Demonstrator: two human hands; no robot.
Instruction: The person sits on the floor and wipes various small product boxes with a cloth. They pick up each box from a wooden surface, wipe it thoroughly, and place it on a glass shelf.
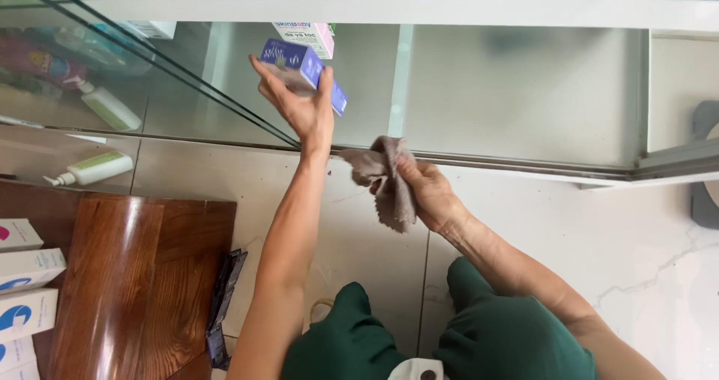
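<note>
My left hand (299, 103) grips a small purple-blue carton (303, 69) and holds it up inside an open glass cabinet (524, 88). Just behind the carton stands a white box with a pink panel (305, 35) on the cabinet's shelf. My right hand (427, 189) clutches a crumpled grey-brown cloth (386, 178) at the cabinet's lower front edge, just right of my left wrist. My knees in green trousers (419, 335) show at the bottom.
A wooden stool or low table (135, 283) stands at left with several white and blue boxes (26, 290) beside it. White pump bottles (93, 168) lie behind the angled glass door (150, 65). The floor is pale marbled tile (644, 253).
</note>
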